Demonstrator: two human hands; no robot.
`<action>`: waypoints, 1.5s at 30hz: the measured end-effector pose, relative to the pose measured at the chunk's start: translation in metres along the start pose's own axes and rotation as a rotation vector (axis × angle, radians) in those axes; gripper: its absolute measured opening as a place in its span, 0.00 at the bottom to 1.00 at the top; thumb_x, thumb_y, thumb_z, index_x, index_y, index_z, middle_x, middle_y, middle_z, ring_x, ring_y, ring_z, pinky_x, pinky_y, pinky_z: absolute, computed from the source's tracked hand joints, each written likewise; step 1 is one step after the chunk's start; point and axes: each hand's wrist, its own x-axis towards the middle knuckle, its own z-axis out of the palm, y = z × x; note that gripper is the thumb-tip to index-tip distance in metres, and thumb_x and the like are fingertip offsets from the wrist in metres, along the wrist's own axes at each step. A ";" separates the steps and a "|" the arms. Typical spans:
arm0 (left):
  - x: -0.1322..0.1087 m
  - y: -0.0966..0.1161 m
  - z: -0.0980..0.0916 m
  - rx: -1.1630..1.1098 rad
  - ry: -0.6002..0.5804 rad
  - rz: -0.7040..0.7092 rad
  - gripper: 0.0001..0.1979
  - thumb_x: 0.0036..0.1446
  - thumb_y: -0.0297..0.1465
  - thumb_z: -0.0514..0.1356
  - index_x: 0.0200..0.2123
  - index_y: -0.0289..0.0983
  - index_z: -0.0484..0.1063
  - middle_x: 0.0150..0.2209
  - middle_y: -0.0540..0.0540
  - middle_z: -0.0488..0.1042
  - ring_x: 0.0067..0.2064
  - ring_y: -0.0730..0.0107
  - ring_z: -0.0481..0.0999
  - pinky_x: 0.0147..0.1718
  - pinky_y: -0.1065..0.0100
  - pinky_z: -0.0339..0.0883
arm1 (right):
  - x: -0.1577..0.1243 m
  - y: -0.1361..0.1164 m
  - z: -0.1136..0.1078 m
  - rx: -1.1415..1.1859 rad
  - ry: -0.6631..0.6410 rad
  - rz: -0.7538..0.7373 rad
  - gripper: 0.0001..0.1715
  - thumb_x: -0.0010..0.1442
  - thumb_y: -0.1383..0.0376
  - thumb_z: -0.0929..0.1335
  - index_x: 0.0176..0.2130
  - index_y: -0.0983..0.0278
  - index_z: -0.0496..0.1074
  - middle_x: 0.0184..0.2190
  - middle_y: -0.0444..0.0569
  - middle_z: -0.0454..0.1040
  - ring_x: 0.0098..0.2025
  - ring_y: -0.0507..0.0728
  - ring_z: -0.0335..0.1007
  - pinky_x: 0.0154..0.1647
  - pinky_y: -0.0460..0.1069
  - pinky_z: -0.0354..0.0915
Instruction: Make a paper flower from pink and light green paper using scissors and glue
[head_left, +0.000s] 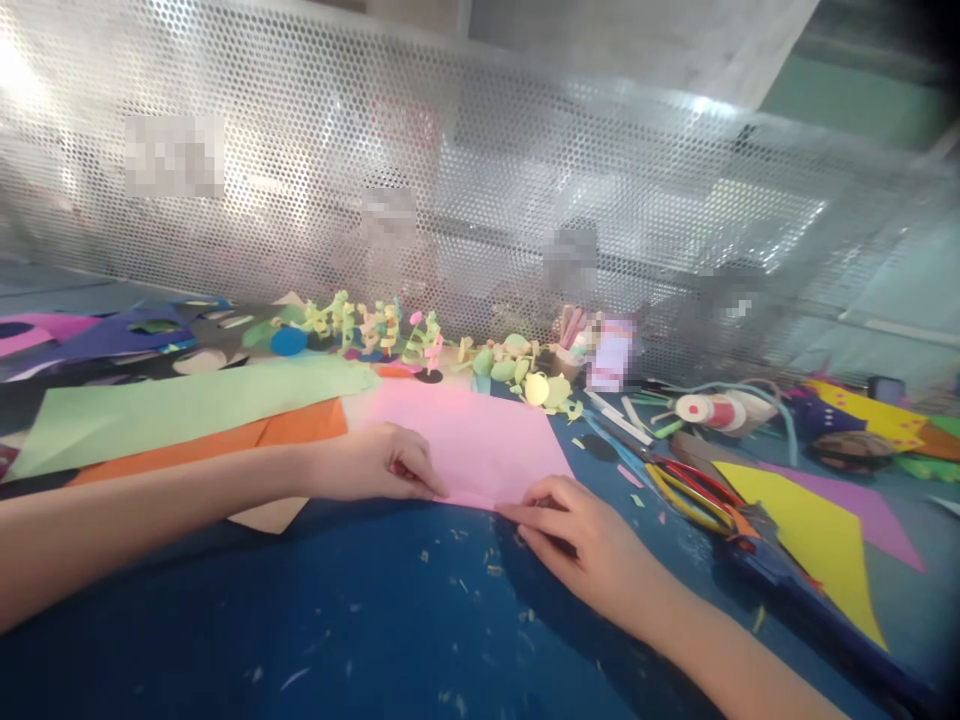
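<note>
A pink sheet of paper [480,440] lies on the blue tabletop, its near edge between my two hands. My left hand [379,462] has its fingers curled and pinches that edge at the left. Further right, my right hand [574,525] grips the same edge between thumb and fingers. The edge looks slightly turned up or folded between them. Beneath my left wrist are an orange sheet [300,425] and a light green sheet [202,405], lying partly over one another.
Scissors [694,492] and a blue-and-orange tool [780,570] lie at right beside a yellow sheet [810,520]. Behind the pink sheet stand small paper plant shapes [345,320], a phone [611,355] and a spool [712,410]. A perforated metal screen [480,190] runs along the back.
</note>
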 end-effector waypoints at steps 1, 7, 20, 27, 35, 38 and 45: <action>0.000 0.000 0.000 0.015 -0.011 0.000 0.11 0.55 0.33 0.58 0.41 0.44 0.76 0.32 0.49 0.73 0.33 0.75 0.70 0.33 0.77 0.63 | 0.000 0.000 0.000 -0.003 -0.004 -0.005 0.17 0.60 0.68 0.62 0.47 0.57 0.72 0.38 0.50 0.68 0.40 0.54 0.66 0.40 0.50 0.65; 0.003 0.009 -0.004 0.098 -0.075 -0.022 0.11 0.56 0.33 0.58 0.41 0.43 0.76 0.30 0.49 0.71 0.31 0.75 0.69 0.31 0.76 0.61 | 0.003 -0.003 -0.003 -0.039 -0.031 -0.042 0.19 0.61 0.67 0.60 0.50 0.56 0.70 0.38 0.51 0.69 0.39 0.56 0.65 0.39 0.52 0.66; 0.002 0.006 -0.008 0.099 -0.071 0.021 0.10 0.55 0.33 0.58 0.40 0.44 0.77 0.28 0.50 0.71 0.29 0.76 0.68 0.29 0.77 0.60 | 0.009 -0.011 -0.007 -0.126 -0.103 -0.035 0.18 0.63 0.62 0.60 0.50 0.55 0.70 0.35 0.51 0.67 0.38 0.56 0.65 0.39 0.51 0.66; -0.003 0.001 -0.015 0.018 -0.108 -0.022 0.10 0.54 0.33 0.59 0.38 0.44 0.77 0.30 0.50 0.73 0.31 0.75 0.71 0.31 0.78 0.61 | -0.001 0.002 -0.021 -0.072 -0.051 -0.019 0.15 0.61 0.66 0.62 0.42 0.56 0.75 0.37 0.50 0.71 0.40 0.55 0.68 0.40 0.50 0.66; -0.002 0.000 -0.012 -0.033 -0.084 -0.008 0.09 0.53 0.33 0.60 0.38 0.43 0.78 0.30 0.50 0.73 0.31 0.76 0.70 0.31 0.78 0.62 | -0.003 0.018 -0.034 -0.101 0.040 0.039 0.15 0.59 0.65 0.62 0.26 0.60 0.75 0.33 0.49 0.74 0.36 0.56 0.69 0.39 0.52 0.66; 0.004 0.005 -0.004 -0.050 -0.060 0.022 0.09 0.54 0.32 0.59 0.39 0.43 0.77 0.32 0.49 0.74 0.33 0.75 0.71 0.32 0.77 0.63 | -0.002 0.010 -0.031 0.024 0.118 0.069 0.12 0.60 0.65 0.62 0.38 0.58 0.75 0.37 0.48 0.74 0.40 0.55 0.70 0.43 0.50 0.66; 0.027 0.016 0.019 -0.056 -0.061 0.103 0.10 0.55 0.31 0.59 0.40 0.41 0.76 0.33 0.49 0.74 0.33 0.76 0.71 0.33 0.77 0.63 | 0.000 -0.001 -0.014 0.151 0.047 -0.006 0.17 0.60 0.70 0.61 0.44 0.55 0.73 0.40 0.49 0.73 0.42 0.54 0.69 0.44 0.50 0.66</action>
